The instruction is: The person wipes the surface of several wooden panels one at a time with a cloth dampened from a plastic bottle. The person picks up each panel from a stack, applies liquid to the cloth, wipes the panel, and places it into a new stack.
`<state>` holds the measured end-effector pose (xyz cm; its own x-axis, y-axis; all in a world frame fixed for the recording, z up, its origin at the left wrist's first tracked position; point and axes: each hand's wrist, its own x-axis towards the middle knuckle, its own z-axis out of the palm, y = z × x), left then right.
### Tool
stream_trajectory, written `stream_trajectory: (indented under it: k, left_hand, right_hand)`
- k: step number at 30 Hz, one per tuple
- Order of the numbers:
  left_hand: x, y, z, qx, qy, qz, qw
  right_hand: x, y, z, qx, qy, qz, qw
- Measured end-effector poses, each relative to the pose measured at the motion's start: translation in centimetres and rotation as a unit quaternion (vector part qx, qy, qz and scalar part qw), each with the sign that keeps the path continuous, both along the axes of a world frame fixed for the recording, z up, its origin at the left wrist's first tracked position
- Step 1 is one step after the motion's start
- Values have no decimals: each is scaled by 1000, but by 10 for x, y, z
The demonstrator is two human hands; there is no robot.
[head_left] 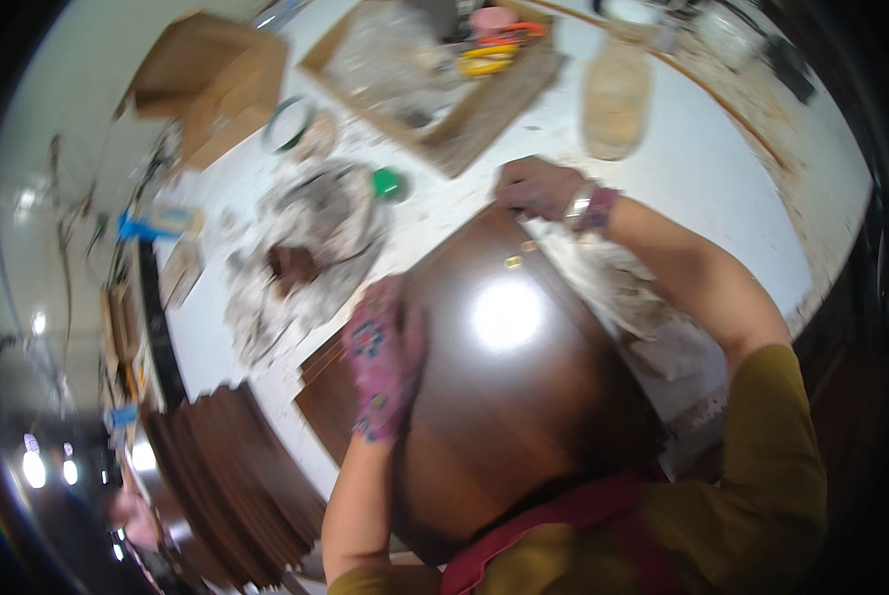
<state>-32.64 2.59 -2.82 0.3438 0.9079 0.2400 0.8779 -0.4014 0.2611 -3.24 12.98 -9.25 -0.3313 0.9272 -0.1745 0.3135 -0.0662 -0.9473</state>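
Note:
A large glossy dark brown wooden panel [504, 397] lies on a white worktable [702, 169] right in front of me, with a small brass fitting [513, 262] near its far corner. My left hand [383, 357], in a pink patterned glove, lies flat on the panel's left edge. My right hand [536, 186], wearing a bracelet, grips the panel's far corner. The picture is blurred by motion.
A heap of grey-white rags [311, 248] and a green cap [388, 182] lie left of the panel. Cardboard boxes [216, 79] and a tray of supplies [435, 69] stand at the back. Stacked dark wood panels [236, 486] are at the lower left. Crumpled cloth [623, 288] sits under my right forearm.

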Motion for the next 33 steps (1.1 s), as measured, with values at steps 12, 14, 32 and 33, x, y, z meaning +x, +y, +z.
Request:
stream_trajectory:
  k: [12,14,32,33]
  left_hand:
    - [-33,-5,1,-45,-294,46,954]
    - [-68,5,-5,15,-331,48,942]
    - [-289,74,-38,-33,26,316,948]
    - [-287,76,-37,-35,1,321,946]
  right_hand:
    - [-101,-144,72,433,-286,150,841]
    - [-99,-146,75,416,-314,168,837]
    - [-109,-149,82,375,-336,201,840]
    - [-106,-148,82,368,-336,204,843]
